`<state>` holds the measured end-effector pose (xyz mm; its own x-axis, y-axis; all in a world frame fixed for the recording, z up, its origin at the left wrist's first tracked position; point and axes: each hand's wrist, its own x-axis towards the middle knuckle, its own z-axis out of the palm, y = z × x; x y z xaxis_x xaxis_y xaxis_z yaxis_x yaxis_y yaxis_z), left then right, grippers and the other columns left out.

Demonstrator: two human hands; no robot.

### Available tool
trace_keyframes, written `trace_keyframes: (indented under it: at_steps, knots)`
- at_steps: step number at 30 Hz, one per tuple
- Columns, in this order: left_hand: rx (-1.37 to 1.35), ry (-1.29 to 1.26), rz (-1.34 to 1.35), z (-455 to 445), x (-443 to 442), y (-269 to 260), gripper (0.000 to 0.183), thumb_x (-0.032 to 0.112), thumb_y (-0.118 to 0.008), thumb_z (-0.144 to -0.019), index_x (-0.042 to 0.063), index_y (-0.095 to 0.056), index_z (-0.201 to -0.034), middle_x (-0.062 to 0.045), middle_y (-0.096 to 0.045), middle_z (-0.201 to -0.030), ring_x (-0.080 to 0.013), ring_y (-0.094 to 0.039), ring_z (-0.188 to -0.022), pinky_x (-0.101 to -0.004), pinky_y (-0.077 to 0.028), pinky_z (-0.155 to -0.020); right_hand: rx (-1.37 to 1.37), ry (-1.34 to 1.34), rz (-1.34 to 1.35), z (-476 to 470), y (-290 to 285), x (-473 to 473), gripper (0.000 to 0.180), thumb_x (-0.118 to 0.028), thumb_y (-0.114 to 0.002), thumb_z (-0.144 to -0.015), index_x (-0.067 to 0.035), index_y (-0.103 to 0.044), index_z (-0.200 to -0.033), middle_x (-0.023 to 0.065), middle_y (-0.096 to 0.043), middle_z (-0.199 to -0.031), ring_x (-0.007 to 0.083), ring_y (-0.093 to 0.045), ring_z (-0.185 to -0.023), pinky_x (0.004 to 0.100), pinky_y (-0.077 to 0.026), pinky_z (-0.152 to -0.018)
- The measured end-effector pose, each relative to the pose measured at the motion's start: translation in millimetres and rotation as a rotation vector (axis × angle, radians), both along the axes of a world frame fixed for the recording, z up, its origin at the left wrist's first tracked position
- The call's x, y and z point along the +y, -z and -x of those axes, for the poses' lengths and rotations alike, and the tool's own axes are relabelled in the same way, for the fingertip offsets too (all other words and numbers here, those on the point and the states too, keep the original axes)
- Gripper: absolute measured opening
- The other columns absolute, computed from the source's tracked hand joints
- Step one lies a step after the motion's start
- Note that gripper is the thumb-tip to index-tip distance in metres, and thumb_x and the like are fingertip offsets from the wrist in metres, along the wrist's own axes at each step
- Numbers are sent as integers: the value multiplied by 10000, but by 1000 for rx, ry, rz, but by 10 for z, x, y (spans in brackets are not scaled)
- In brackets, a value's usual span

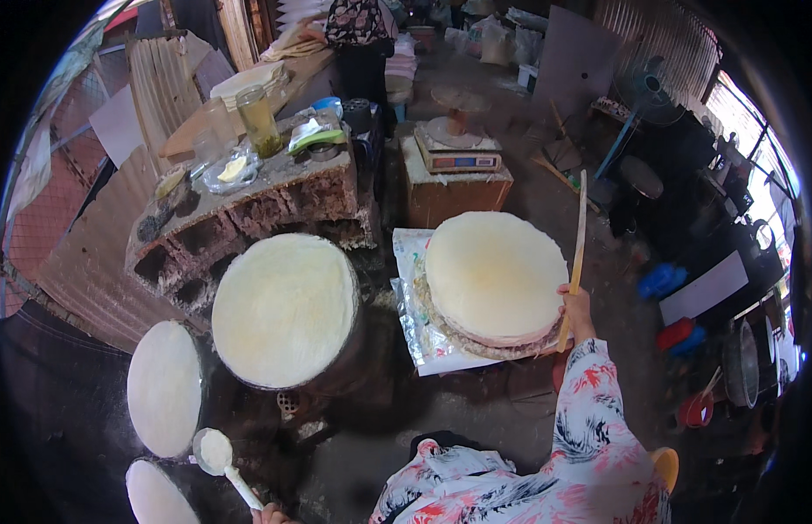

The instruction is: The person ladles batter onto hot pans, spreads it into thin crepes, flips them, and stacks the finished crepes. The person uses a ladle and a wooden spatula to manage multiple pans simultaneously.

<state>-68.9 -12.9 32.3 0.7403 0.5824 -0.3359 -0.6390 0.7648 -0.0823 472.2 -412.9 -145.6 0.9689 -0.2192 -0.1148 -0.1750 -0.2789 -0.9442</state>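
My right hand grips a long, thin wooden stick upright beside the right edge of a stack of round, pale flatbreads. The stack rests on a round base over a white plastic sheet. At the bottom edge, my left hand, partly cut off, is closed around the white handle of a ladle with pale batter in its bowl. Left of centre, a pale round sheet of batter or flatbread covers a round griddle. Two similar pale rounds, one upper and one lower, lie near the ladle.
A crumbling block counter carries a glass jar and a green-handled tool. Beyond the stack, a scale stands on a box. Another person stands farther back. A fan is at right.
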Motion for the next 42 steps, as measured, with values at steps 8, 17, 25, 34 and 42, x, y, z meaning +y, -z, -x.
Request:
trace_keyframes:
  at_steps: [8, 17, 25, 34, 42]
  knots:
    - [-100, -130, 57, 25, -21, 56, 219, 179, -300, -984, 103, -339, -782, -6, -331, -673, -85, -314, -519, -188, -286, -453, -151, -50, 638, -100, 94, 156, 190, -73, -472, -795, -64, -650, -863, 62, -656, -829, 197, -639, -713, 286, -480, -489]
    - [-105, -138, 72, -90, -50, -36, 232, 212, -314, -987, 113, -329, -777, 14, -292, -623, -95, -271, -475, -207, -289, -447, 281, -219, -366, -2, 306, 1427, 256, -132, -478, -859, -1, -506, -1077, 138, -590, -882, 226, -640, -642, 269, -425, -433]
    - [-80, -295, 35, -112, -206, 50, 265, 266, -271, -992, 107, -344, -793, 19, -318, -640, -76, -306, -511, -187, -257, -481, 282, -266, -277, -156, -175, 1870, 217, -78, -435, -863, -28, -499, -1064, 112, -577, -834, 154, -573, -559, 203, -377, -372]
    - [-19, -847, 82, 409, -628, 332, 340, 199, -361, -969, 32, -404, -1263, 4, -378, -689, -45, -346, -488, -180, -321, -362, -48, -1111, -378, 1775, -680, 4369, 354, -168, -389, -967, -45, -436, -1296, -54, -407, -673, 11, -320, -478, 165, -254, -409]
    - [215, -1561, -19, 1306, -2098, 408, 336, 209, -411, -973, 22, -402, -1252, -11, -401, -778, -57, -365, -572, -149, -340, -358, 79, -2456, -81, 5409, -602, 3857, 282, -141, -443, -952, -41, -513, -1206, -35, -496, -672, 37, -463, -575, 192, -390, -484]
